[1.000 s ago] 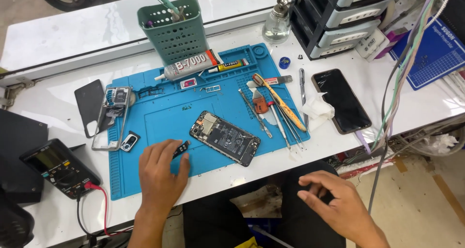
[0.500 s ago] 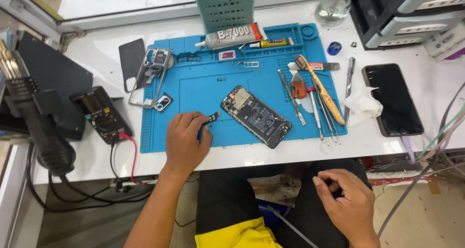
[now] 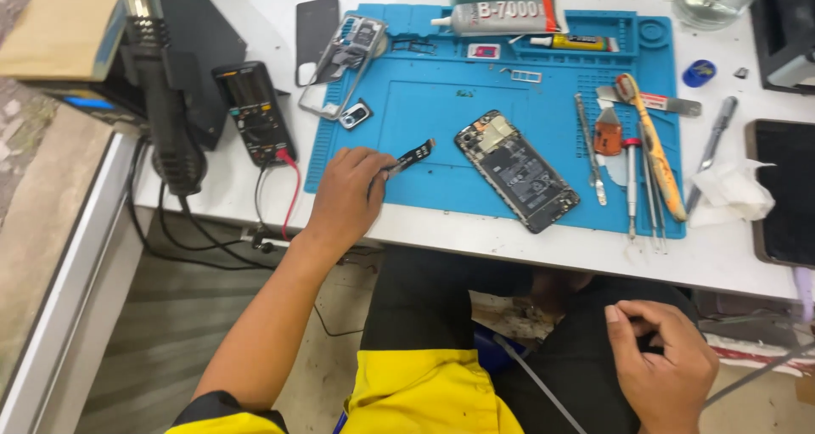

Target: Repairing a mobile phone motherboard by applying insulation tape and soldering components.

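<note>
My left hand (image 3: 350, 190) rests on the near edge of the blue work mat (image 3: 424, 120) and pinches a small dark circuit board strip (image 3: 413, 155), held just above the mat. An opened phone (image 3: 516, 170) with its back off lies on the mat to the right of that strip. My right hand (image 3: 664, 360) is down by my lap, below the table edge, fingers curled together; whether it holds something small I cannot tell.
Tweezers, a screwdriver and a yellow-handled tool (image 3: 649, 145) lie on the mat's right side. A glue tube (image 3: 497, 14) and a phone frame (image 3: 344, 52) sit at the back. A multimeter (image 3: 253, 112) and hot-air handle (image 3: 165, 103) stand at left, a tissue (image 3: 730, 192) and dark phone (image 3: 785, 192) at right.
The view has swung left and moved closer. My left hand has kept the small board strip in its fingers. My right hand stays low by my lap.
</note>
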